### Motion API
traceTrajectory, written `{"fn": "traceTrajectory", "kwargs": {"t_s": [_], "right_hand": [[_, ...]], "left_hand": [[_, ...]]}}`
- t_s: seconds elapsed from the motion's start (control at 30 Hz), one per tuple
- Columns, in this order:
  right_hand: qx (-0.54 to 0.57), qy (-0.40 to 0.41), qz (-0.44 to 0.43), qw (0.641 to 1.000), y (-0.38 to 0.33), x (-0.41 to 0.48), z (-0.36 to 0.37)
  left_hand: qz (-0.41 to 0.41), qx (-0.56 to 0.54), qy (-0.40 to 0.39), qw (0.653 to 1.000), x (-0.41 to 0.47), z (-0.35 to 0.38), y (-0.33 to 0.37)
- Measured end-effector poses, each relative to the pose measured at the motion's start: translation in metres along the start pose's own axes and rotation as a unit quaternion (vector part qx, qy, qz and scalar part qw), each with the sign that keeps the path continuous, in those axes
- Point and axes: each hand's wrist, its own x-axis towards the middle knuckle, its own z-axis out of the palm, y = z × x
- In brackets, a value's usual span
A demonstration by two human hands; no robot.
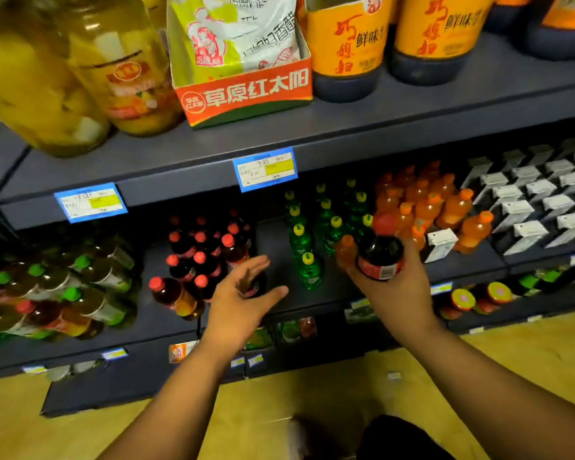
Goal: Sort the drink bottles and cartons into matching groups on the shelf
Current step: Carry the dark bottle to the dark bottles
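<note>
One red-capped bottle (380,252) in right hand (399,291), box (243,95) marked 草原红太阳 above

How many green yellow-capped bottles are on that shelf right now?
10 by caps: green bottles in three rows running back, four left, three middle, three right. The right hand and its red-capped dark bottle may hide more.

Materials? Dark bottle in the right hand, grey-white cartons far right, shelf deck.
Dark bottle in the right hand: probably clear glossy plastic; liquid shows through, highlights on the shoulder, printed label band.
Cartons: look like matte paperboard; folded tops, flat creased faces.
Shelf deck: smooth dark matte panel, likely painted metal, not certain.
</note>
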Motion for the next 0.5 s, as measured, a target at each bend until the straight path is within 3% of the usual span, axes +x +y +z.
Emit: {"fn": "traceTrajectory", "kwargs": {"t_s": [0.5], "right_hand": [[0.015, -0.068, -0.009, 0.998, -0.012, -0.030, 0.055]], "left_hand": [[-0.004, -0.030, 0.035, 0.999, -0.034, -0.062, -0.019]]}}
